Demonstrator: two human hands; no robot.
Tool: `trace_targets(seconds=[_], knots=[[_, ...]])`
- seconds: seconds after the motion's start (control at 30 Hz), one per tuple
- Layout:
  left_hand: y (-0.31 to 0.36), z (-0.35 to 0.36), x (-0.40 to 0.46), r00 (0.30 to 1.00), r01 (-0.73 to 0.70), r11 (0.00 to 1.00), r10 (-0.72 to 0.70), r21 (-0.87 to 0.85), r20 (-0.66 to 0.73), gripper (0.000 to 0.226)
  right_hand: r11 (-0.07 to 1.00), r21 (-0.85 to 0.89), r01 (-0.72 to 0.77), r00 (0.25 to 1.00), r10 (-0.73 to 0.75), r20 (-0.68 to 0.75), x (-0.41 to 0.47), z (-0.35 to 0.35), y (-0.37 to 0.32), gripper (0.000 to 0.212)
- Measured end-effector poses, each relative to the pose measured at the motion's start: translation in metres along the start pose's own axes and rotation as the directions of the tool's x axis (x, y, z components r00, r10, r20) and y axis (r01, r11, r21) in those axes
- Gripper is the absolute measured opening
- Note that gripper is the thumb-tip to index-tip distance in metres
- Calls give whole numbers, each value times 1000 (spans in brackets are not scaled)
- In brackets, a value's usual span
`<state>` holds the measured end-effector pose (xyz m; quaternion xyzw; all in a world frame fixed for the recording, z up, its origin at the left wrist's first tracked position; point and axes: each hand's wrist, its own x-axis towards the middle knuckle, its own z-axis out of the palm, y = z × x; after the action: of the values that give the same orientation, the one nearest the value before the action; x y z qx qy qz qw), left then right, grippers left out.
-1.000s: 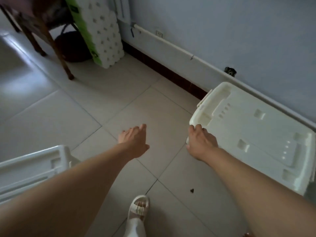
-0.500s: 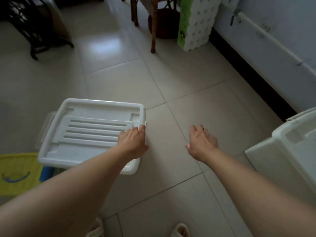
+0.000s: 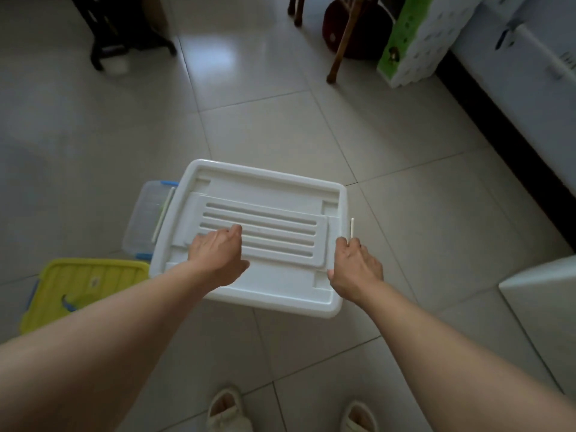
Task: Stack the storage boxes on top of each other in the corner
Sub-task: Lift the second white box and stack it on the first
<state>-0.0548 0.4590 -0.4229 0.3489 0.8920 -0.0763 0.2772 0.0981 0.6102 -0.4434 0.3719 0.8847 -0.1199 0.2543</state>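
Observation:
A white storage box (image 3: 268, 194) with a ribbed lid stands on the tiled floor in front of me. My left hand (image 3: 219, 255) hovers flat over the lid's near left part, fingers loosely together, holding nothing. My right hand (image 3: 355, 268) is at the box's right edge beside its white handle (image 3: 352, 227), fingers curled; I cannot tell whether it grips. A second, larger white box (image 3: 542, 310) shows only its corner at the right edge. A small clear box (image 3: 146, 213) with blue clips and a yellow-lidded box (image 3: 84, 285) lie to the left.
A wall with a dark skirting board (image 3: 498, 120) runs along the right. A pack of paper rolls (image 3: 417, 39) leans there, next to a wooden chair leg (image 3: 343, 48) and a dark red bag (image 3: 358, 26). Black furniture legs (image 3: 124, 32) stand at the back left. My slippered feet (image 3: 227, 410) are below.
My view swung left from the large box by the wall to the ribbed box. Both hands moved over that box, the right one reaching its right handle.

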Motion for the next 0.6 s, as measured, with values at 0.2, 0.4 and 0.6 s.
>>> trace_targets(seconds=[0.2, 0.4, 0.6], knots=[[-44, 0, 18, 999, 19, 999, -20, 26, 37, 56, 1000, 21, 1, 1000, -1, 26, 13, 10, -42, 43], [-55, 1, 40, 998, 32, 999, -32, 10, 47, 53, 999, 45, 17, 1000, -18, 20, 37, 19, -69, 46], [-95, 19, 62, 992, 72, 997, -75, 35, 106, 60, 995, 46, 87, 995, -89, 38, 54, 46, -122, 48]])
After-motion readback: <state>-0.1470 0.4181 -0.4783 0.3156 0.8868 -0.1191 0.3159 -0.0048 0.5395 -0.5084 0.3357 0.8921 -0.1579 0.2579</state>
